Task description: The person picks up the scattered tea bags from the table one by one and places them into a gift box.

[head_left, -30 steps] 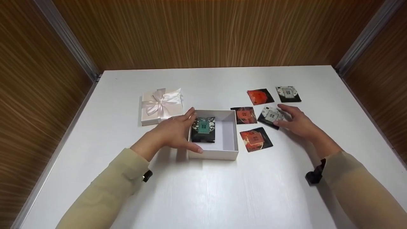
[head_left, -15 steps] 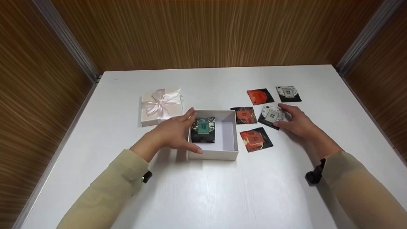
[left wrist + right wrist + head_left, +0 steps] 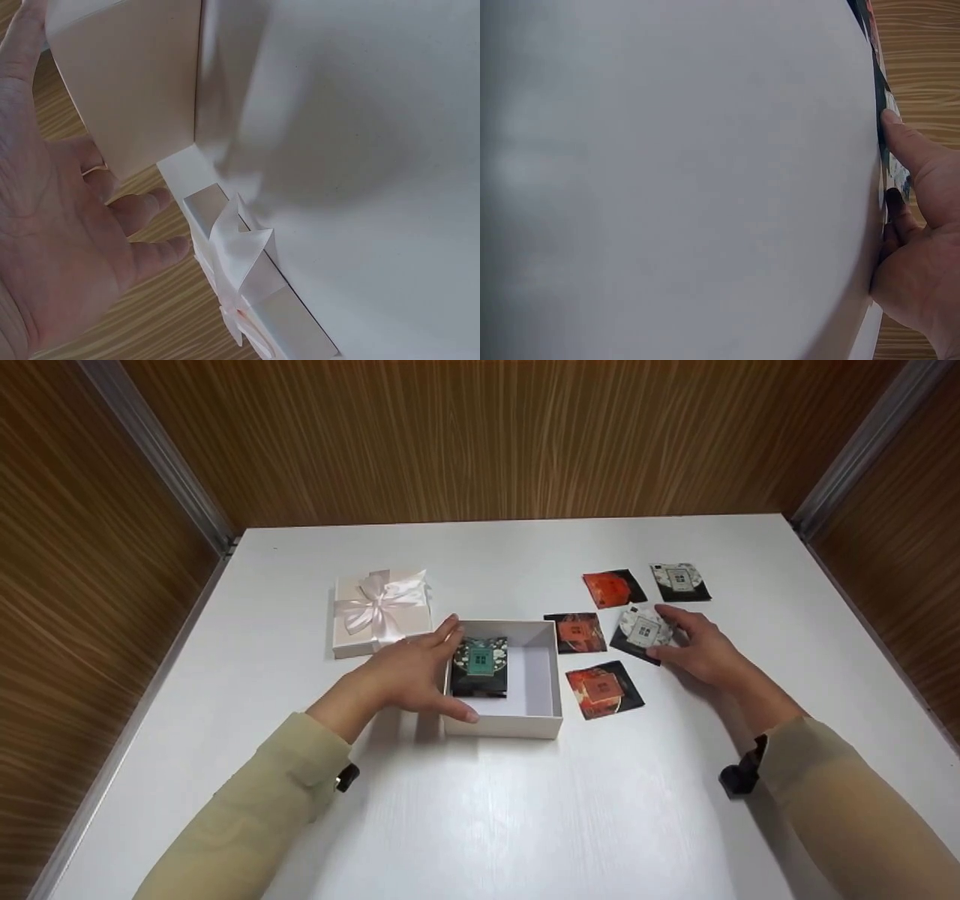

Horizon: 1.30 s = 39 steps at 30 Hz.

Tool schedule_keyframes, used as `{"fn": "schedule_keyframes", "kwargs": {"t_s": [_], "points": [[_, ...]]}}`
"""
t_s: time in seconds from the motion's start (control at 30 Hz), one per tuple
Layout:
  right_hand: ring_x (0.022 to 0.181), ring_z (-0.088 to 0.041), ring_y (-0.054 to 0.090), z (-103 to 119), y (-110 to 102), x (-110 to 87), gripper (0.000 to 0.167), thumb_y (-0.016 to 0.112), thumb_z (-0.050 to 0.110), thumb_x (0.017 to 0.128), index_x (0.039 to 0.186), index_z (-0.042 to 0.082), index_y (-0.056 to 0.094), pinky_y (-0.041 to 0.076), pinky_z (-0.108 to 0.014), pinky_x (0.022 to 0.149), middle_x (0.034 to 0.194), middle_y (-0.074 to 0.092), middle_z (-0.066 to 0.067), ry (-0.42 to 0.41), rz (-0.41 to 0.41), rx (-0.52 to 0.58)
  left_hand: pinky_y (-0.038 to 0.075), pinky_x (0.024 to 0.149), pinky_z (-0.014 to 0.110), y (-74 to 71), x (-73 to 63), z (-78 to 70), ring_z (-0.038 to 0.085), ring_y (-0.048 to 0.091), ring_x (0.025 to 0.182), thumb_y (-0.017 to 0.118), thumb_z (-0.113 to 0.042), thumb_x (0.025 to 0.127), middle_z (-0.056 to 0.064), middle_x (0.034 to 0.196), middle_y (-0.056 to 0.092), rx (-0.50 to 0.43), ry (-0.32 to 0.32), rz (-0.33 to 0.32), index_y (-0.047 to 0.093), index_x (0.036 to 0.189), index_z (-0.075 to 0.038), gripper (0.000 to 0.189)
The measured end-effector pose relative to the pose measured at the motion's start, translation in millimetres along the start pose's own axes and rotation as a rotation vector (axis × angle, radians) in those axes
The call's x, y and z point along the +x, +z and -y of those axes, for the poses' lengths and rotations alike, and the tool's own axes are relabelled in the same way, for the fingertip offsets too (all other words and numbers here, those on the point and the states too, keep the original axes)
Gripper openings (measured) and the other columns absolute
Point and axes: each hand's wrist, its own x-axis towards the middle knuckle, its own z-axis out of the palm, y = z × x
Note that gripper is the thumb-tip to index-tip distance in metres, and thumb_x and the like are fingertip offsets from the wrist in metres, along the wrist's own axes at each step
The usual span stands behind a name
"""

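Note:
My left hand (image 3: 405, 671) spans the left side of an open white box (image 3: 517, 727), thumb at its front wall and fingers toward the back corner; in the left wrist view the box wall (image 3: 135, 82) stands between thumb and fingers. Inside the box, at its left, lies a black packet with a green label (image 3: 480, 664). To the right, my right hand (image 3: 701, 649) pinches the right edge of a white-and-black square packet (image 3: 636, 631) between thumb and fingers, low over the table. The right wrist view shows only a sliver of that packet (image 3: 896, 176).
Between box and right hand lie red-and-black packets (image 3: 579, 633) (image 3: 604, 690), with another red packet (image 3: 611, 588) behind. A second white-and-black packet (image 3: 680, 581) lies at the back right. A pale lid-like box with a ribbon bow (image 3: 382, 611) sits behind the left hand on the white table (image 3: 480, 810).
The white-and-black packet at my right fingers has shifted very slightly right and away from me. My left hand and the white box have stayed in place.

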Motion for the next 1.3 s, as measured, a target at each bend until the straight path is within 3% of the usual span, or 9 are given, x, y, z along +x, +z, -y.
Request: {"fn": "schedule_keyframes", "kwargs": {"t_s": [0.6, 1.3], "points": [[0.154, -0.057, 0.021, -0.1, -2.7, -0.3, 0.076, 0.069, 0.024, 0.106, 0.17, 0.017, 0.028, 0.021, -0.069, 0.122, 0.169, 0.026, -0.031, -0.012, 0.021, 0.025, 0.025, 0.125, 0.06, 0.4, 1.7, 1.6, 0.042, 0.03, 0.156, 0.069, -0.093, 0.07, 0.003, 0.179, 0.0, 0.002, 0.005, -0.003, 0.01, 0.172, -0.014, 0.142], [0.154, -0.055, 0.02, -0.5, -2.8, 0.7, 0.073, 0.068, 0.021, 0.106, 0.168, 0.014, 0.031, 0.019, -0.07, 0.122, 0.168, 0.025, -0.032, -0.016, 0.012, 0.023, 0.027, 0.126, 0.056, -0.7, 0.1, -0.2, 0.041, 0.031, 0.156, 0.072, -0.087, 0.074, 0.003, 0.179, 0.0, 0.02, 0.012, -0.001, 0.011, 0.172, -0.011, 0.138]]}}
